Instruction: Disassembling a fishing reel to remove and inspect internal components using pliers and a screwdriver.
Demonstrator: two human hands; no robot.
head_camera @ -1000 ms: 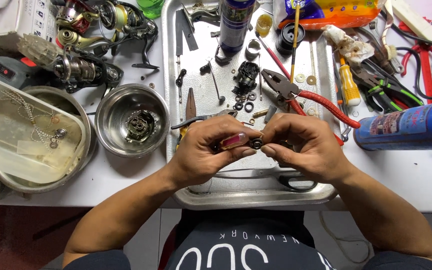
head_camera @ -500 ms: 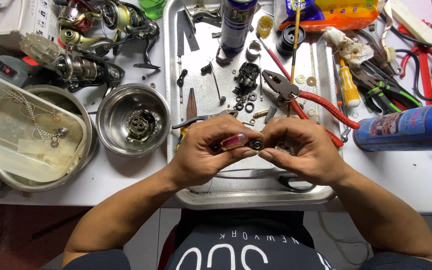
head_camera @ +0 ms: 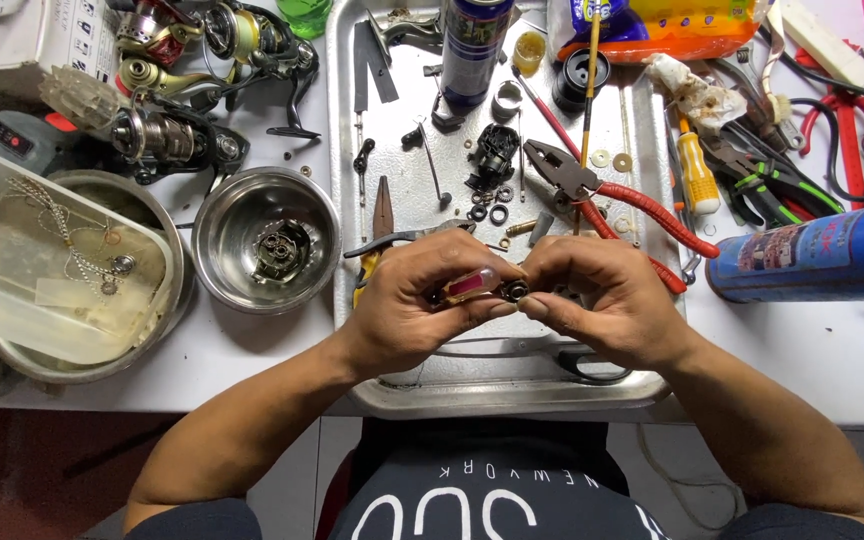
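Note:
My left hand [head_camera: 414,300] pinches a small red and gold metal part [head_camera: 465,287] over the near half of a steel tray [head_camera: 512,395]. My right hand [head_camera: 607,298] meets it from the right, its fingertips on a small dark ring-shaped piece [head_camera: 513,290] at the end of that part. Both hands hover just above the tray. Red-handled pliers [head_camera: 612,205] lie right behind my right hand. Small washers and rings [head_camera: 487,205] lie on the tray past my fingers.
A steel bowl [head_camera: 220,222] holding a gear part sits left of the tray. Farther left a clear plastic tub [head_camera: 42,260] rests in another bowl. Fishing reels [head_camera: 167,130] lie at the back left. A blue spray can [head_camera: 802,255] and several hand tools [head_camera: 752,170] crowd the right.

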